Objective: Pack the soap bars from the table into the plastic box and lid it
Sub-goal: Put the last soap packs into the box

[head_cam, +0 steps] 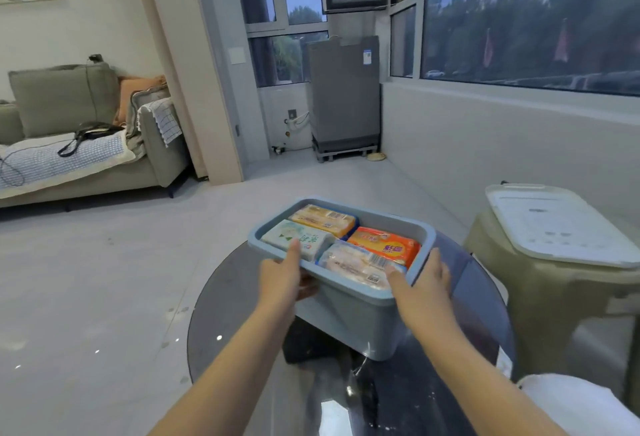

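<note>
Plastic box (349, 311): pale blue, rectangular, with a broad rolled rim; open at the top, tilted a little, over the round dark glass table (460, 300).
Soap bars: four wrapped packs fill the box in two rows, lying flat and touching.
Far left bar (323, 219): yellow-orange wrapper, barcode label up.
Far right bar (384, 245): bright orange wrapper with red print.
Near left bar (294, 238): white and pale green wrapper.
Near right bar (353, 264): clear pale wrapper with barcode.
Lid (557, 224): translucent white, lying apart on a stool (568, 293) to the right.
</note>
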Demonstrator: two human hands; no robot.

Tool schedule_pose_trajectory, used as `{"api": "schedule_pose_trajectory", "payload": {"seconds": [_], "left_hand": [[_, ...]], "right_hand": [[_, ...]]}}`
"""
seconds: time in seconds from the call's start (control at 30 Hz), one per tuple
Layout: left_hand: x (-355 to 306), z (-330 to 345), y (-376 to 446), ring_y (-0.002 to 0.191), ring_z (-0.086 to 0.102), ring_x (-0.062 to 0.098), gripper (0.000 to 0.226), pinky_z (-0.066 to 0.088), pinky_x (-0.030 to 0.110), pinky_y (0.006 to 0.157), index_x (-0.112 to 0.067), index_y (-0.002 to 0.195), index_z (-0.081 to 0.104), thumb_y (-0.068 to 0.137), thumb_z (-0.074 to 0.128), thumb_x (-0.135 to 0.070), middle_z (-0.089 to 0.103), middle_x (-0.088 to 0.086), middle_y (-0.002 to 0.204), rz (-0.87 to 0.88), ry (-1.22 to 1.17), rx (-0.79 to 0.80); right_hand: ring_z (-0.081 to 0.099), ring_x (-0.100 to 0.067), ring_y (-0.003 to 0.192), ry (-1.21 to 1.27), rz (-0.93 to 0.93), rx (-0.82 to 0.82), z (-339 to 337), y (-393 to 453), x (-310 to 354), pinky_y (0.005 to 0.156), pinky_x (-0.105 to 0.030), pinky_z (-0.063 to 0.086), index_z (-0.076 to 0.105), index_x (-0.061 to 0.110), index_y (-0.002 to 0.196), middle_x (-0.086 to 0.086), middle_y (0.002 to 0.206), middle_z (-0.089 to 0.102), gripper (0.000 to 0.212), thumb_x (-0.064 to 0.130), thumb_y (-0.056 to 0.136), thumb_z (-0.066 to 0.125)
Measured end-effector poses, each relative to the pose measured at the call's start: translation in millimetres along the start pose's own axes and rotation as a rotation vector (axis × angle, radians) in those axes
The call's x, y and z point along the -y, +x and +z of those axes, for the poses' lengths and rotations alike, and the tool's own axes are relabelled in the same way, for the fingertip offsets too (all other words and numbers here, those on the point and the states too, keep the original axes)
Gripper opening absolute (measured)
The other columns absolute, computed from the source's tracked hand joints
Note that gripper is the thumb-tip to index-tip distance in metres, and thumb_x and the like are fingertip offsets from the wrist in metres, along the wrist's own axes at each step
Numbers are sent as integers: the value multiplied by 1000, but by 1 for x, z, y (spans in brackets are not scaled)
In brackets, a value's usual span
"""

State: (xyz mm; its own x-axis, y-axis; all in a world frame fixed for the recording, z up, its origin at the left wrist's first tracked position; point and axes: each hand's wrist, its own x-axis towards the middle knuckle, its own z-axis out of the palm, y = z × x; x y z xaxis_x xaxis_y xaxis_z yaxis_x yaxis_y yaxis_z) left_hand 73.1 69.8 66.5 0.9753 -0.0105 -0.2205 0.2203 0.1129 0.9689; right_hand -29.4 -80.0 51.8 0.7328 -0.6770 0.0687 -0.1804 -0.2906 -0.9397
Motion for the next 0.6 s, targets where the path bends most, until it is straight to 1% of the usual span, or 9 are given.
{"api": "schedule_pose_trajectory", "payload": {"seconds": [0.07, 0.1, 0.13, 0.17, 0.23, 0.33, 0.43, 0.53, 0.6], "left_hand": [[-5, -6, 10, 71, 68, 21, 31, 52, 22, 40, -2, 101, 61, 90, 60, -31, 70, 13, 89, 0, -88, -37], [-6, -8, 13, 69, 68, 19, 25, 52, 21, 40, -4, 95, 62, 89, 62, -29, 70, 10, 85, -8, -110, -41], [-6, -9, 14, 66, 67, 17, 21, 52, 20, 40, -6, 88, 61, 88, 63, -27, 69, 8, 81, -20, -129, -40], [-5, -8, 14, 63, 67, 15, 18, 52, 20, 39, -9, 83, 60, 88, 65, -26, 68, 7, 77, -31, -152, -37], [-1, -3, 10, 58, 67, 14, 16, 52, 19, 40, -8, 84, 60, 88, 65, -23, 68, 8, 76, -41, -225, -16], [8, 9, 2, 58, 71, 14, 18, 56, 21, 46, -5, 98, 58, 88, 65, -18, 70, 12, 87, -12, -367, 41], [16, 26, -3, 61, 72, 14, 16, 56, 22, 48, -6, 92, 57, 85, 68, -15, 69, 12, 89, 17, -461, 20], [19, 47, -6, 67, 71, 19, 16, 57, 22, 49, -6, 89, 56, 84, 69, -13, 69, 13, 90, 19, -521, -32], [20, 58, -5, 72, 71, 21, 15, 57, 23, 49, -7, 88, 57, 83, 70, -14, 69, 12, 91, 22, -547, -68]], "right_hand": [[45, -14, 113, 143, -3, 41, 3, -4, -4, 77, -18, 43, 7, 22, 148, -2, 142, 37, 71, 25, 93, 51], [44, -9, 108, 178, -8, 55, 4, -4, -6, 70, -12, 41, 4, 25, 148, 0, 140, 38, 71, 26, 94, 49], [42, -7, 107, 196, -16, 61, 4, -3, -6, 69, -11, 41, 2, 26, 148, 2, 141, 38, 71, 27, 94, 48], [42, -6, 108, 208, -23, 61, 3, -1, -7, 73, -13, 43, 3, 27, 149, 3, 142, 37, 70, 28, 94, 48], [50, -9, 111, 243, -27, 68, -3, 10, -8, 84, -25, 46, 17, 31, 146, 3, 139, 45, 60, 28, 94, 48], [61, -13, 103, 297, -13, 136, -18, 44, -7, 82, -31, 50, 43, 33, 134, 2, 118, 63, 42, 21, 94, 48], [64, -15, 95, 329, -8, 259, -29, 81, -4, 82, -33, 52, 55, 27, 124, 0, 108, 68, 33, 16, 95, 46], [65, -21, 94, 394, 8, 340, -32, 111, -5, 91, -40, 47, 64, 34, 100, 0, 98, 71, 27, 14, 93, 47], [65, -24, 97, 417, 13, 362, -32, 128, -7, 91, -41, 48, 65, 34, 101, -5, 103, 71, 26, 15, 92, 49]]}}
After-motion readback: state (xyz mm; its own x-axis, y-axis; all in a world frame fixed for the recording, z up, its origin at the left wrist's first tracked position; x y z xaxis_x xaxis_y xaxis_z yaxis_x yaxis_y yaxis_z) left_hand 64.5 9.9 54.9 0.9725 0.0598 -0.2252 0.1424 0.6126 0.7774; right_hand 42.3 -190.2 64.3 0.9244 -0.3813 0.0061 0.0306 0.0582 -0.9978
